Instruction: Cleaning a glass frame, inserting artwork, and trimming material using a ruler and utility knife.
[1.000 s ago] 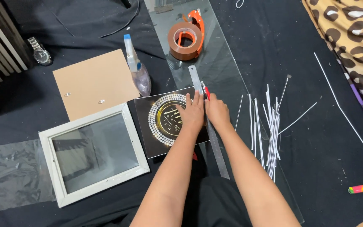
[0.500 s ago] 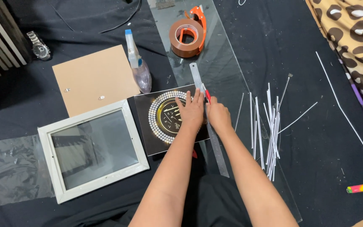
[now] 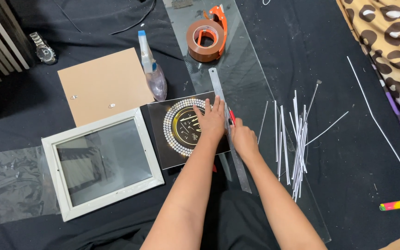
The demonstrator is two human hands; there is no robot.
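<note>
A black print (image 3: 172,143) with a round gold and white ornament lies on the dark cloth, its right edge over a long glass sheet (image 3: 251,78). My left hand (image 3: 211,119) lies flat on the print, fingers spread, touching a steel ruler (image 3: 217,85) that runs along the print's right edge. My right hand (image 3: 242,138) is closed on a red-handled cutter (image 3: 231,115), held against the ruler's right side.
A white picture frame (image 3: 100,162) and brown backing board (image 3: 103,83) lie to the left, with a spray bottle (image 3: 151,69) between board and glass. A tape dispenser (image 3: 204,39) sits on the glass. Several thin white strips (image 3: 295,139) lie to the right.
My right hand has slid a little towards me along the ruler with the cutter. My left hand has stayed on the print.
</note>
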